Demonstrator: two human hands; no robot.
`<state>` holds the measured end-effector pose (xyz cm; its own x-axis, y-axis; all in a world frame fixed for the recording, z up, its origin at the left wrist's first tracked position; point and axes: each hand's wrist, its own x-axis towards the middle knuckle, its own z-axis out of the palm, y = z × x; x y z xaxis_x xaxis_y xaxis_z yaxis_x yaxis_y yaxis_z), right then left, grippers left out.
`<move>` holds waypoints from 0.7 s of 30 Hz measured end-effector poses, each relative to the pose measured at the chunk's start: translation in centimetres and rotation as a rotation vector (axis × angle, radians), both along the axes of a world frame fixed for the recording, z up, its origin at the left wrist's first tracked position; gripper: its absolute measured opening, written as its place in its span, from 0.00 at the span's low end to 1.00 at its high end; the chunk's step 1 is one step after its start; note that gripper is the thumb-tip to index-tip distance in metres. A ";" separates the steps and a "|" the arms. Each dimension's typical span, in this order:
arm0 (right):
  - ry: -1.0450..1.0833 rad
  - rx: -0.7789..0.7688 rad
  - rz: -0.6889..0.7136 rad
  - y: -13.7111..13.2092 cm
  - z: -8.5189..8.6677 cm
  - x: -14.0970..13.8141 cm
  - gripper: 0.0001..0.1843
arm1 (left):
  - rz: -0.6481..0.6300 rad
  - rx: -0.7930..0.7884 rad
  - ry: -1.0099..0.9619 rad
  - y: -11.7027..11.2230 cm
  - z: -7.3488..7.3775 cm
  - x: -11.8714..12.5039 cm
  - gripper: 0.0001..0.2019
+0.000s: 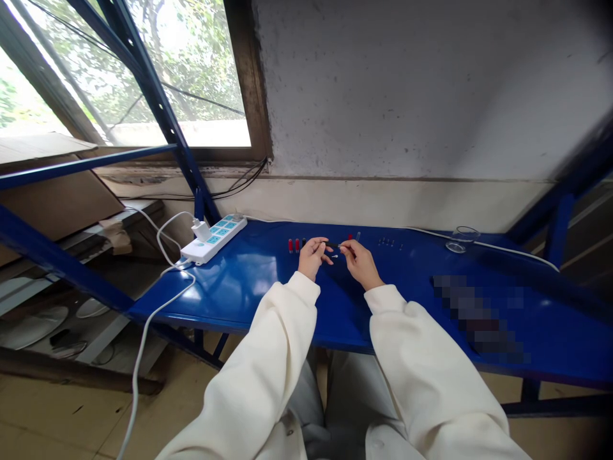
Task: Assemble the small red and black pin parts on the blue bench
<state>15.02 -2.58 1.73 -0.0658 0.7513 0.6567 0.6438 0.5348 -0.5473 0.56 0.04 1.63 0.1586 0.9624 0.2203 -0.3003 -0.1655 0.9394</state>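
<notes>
My left hand (312,257) is closed, its thumb and fingers pinching a small black tube (334,246) above the blue table. At the tube's right end, my right hand (360,263) is closed in a fingertip pinch; the exact piece between those fingertips is too small to make out. Below the tube, a tiny white pointed piece (335,256) shows between the hands. Two short red tubes (294,245) stand left of my left hand, beside a dark one (303,243) partly hidden by it. Behind my right hand are another red piece (350,237) and a clear tube (358,236).
Several tiny clear pieces (391,243) lie to the right on the blue table (239,281). A glass (462,239) stands farther right, behind a blurred patch (479,316). At left is a white power strip (215,239) with a plug; its cable hangs over the edge.
</notes>
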 end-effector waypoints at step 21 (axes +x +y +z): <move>0.155 -0.147 0.025 -0.1 -0.2 0.5 0.13 | 0.110 0.013 0.005 0.0 -0.1 -0.2 0.15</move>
<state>15.56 -2.68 1.50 0.0072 0.8393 0.5436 0.5332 0.4567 -0.7121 0.38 0.05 1.58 0.0537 0.9712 0.2322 -0.2753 -0.2092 0.9383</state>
